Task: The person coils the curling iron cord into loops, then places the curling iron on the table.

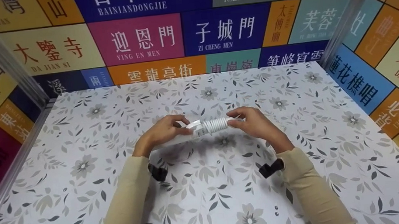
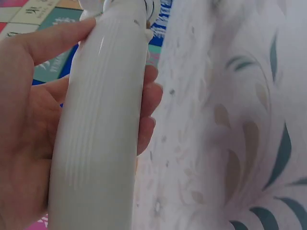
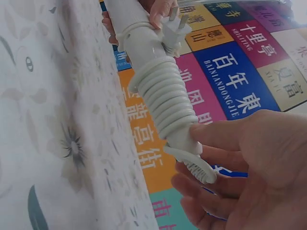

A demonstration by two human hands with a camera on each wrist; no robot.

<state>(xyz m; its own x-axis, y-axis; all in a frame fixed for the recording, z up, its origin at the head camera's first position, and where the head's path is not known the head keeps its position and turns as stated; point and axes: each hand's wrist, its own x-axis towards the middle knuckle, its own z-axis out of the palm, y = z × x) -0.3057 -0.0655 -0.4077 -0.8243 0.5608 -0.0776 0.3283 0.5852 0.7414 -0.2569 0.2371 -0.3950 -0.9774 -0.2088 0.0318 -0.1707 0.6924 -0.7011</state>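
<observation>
My left hand [image 1: 162, 130] grips a long white tubular appliance [image 2: 100, 115] with fine ridges along its side. The thumb lies along one side and the fingertips wrap round the other. A white cord [image 3: 163, 96] is wound in several tight turns round the narrower end. Beside the coil, near my left fingers, sits a two-pin plug [image 3: 175, 31]. At the far end my right hand [image 1: 256, 121] pinches the tip, where a ribbed cord sleeve [image 3: 199, 170] bends out between thumb and fingers. The appliance is held roughly level above the table; its exact kind is unclear.
A table [image 1: 207, 185] with a white floral cover lies beneath both hands. Colourful panels [image 1: 136, 39] with printed characters stand behind and at both sides. A clear upright post [image 1: 352, 10] marks the back right corner. Each wrist carries a black camera [image 1: 271, 168].
</observation>
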